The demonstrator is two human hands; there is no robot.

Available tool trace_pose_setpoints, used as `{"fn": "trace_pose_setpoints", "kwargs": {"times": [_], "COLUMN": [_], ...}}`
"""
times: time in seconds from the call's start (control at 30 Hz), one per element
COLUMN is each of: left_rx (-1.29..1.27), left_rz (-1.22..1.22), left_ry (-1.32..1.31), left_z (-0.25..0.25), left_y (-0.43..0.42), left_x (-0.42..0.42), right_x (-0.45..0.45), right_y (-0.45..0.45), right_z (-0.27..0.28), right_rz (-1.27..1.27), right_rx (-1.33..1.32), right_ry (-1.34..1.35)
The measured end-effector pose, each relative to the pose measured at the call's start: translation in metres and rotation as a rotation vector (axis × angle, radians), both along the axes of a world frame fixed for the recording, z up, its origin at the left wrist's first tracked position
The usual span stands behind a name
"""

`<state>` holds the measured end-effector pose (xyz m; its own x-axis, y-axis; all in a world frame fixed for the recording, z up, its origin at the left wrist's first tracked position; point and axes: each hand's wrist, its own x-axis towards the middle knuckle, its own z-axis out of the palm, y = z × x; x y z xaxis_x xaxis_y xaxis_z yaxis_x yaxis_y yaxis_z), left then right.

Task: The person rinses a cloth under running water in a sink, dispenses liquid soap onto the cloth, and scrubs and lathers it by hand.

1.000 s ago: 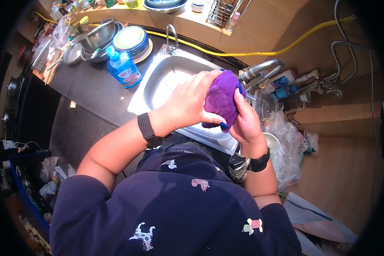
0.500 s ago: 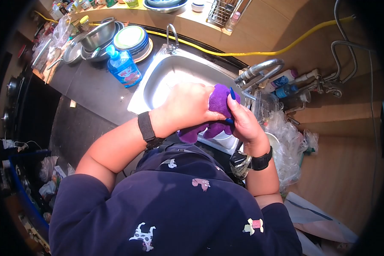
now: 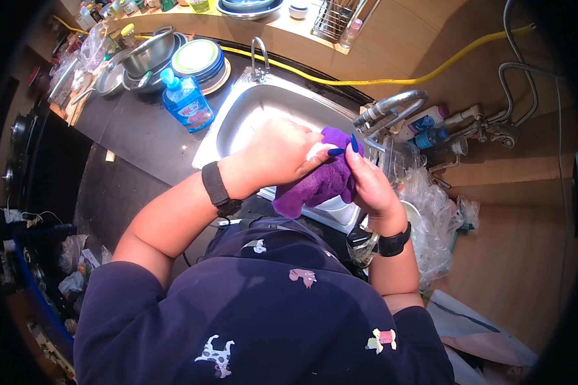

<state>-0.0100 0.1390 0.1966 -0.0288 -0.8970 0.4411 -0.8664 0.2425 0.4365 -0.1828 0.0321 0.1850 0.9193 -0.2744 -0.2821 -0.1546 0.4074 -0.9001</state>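
A purple cloth (image 3: 315, 186) is bunched between my two hands, above the near edge of the steel sink (image 3: 228, 131). My left hand (image 3: 279, 151) grips its upper left side, with the thumb lying across the front. On the other side my right hand (image 3: 371, 186) is closed on the cloth, its thumb pointing up. The two thumbs, with long dark blue nails, nearly meet at the top of the cloth. Most of the other fingers are hidden behind the cloth. The lower part of the cloth hangs down in loose folds.
A blue soap pump bottle (image 3: 189, 106) stands left of the sink, before stacked plates (image 3: 199, 61) and metal pans (image 3: 149, 56). A small tap (image 3: 258, 58) rises at the back, and a larger faucet (image 3: 398, 102) at the right. Clear plastic bags (image 3: 430, 218) lie at the right.
My left thumb has come round to the front of the cloth, and my left hand has shifted slightly. More of the cloth shows, spread out below the hands.
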Motion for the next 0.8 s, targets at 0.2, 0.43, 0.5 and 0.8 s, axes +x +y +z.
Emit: {"fn": "trace_pose_setpoints", "kwargs": {"times": [0.2,0.43,0.5,0.8], "left_rx": [0.204,0.222,0.142,-0.11], "left_rz": [-0.277,-0.259,-0.168,0.0], "left_ry": [0.703,0.932,0.871,1.363], "left_z": [-0.008,-0.006,-0.009,0.012], "left_y": [0.0,-0.001,-0.005,-0.009], "left_x": [-0.002,-0.013,-0.012,-0.003], "right_x": [0.006,0.01,0.009,0.023], "right_y": [0.01,0.008,0.008,0.01], "right_z": [0.027,0.016,0.017,0.0], "right_rz": [0.016,-0.023,-0.043,0.088], "right_rx": [-0.368,-0.438,-0.364,-0.512], "right_ry": [-0.056,0.002,-0.059,-0.058]}}
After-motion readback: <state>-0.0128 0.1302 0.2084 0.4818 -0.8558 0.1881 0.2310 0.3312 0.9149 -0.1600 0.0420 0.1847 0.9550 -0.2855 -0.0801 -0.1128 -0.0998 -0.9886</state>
